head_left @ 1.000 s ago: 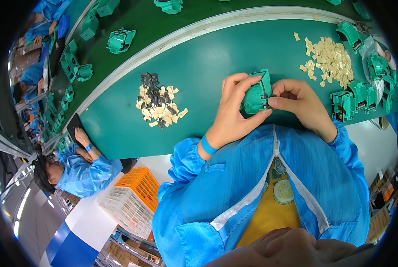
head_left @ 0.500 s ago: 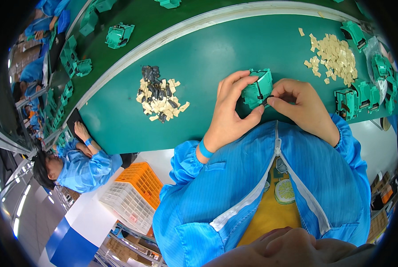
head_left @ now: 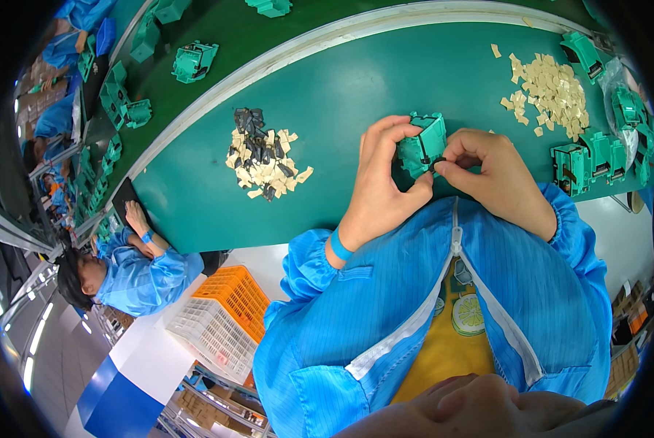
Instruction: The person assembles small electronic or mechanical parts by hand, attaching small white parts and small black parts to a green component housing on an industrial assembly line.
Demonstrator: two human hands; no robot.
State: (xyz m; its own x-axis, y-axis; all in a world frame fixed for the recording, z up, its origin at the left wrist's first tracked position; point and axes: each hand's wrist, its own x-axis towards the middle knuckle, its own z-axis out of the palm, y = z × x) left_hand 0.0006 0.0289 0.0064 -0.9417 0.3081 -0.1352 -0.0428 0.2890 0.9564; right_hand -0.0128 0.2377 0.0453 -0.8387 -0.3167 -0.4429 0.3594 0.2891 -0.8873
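Presently in your hands: one green housing (head_left: 430, 134), tilted, near the desk's (head_left: 327, 109) near edge, right of centre; whether it touches the desk, cannot tell. Left hand (head_left: 376, 174): fingers over the housing's left side, thumb at its near end, gripping. Right hand (head_left: 491, 169): thumb and forefinger pinching a small dark piece (head_left: 437, 163) against the near right corner. Step, as judged: working that piece at the housing's edge. Next move seems to call for a steady left hold, fine right pressure. Changed from a second ago: housing turned to another angle, your left thumb further left. Stock: mixed pile (head_left: 265, 160), desk's left half; cream pile (head_left: 553, 91), toward the far right corner.
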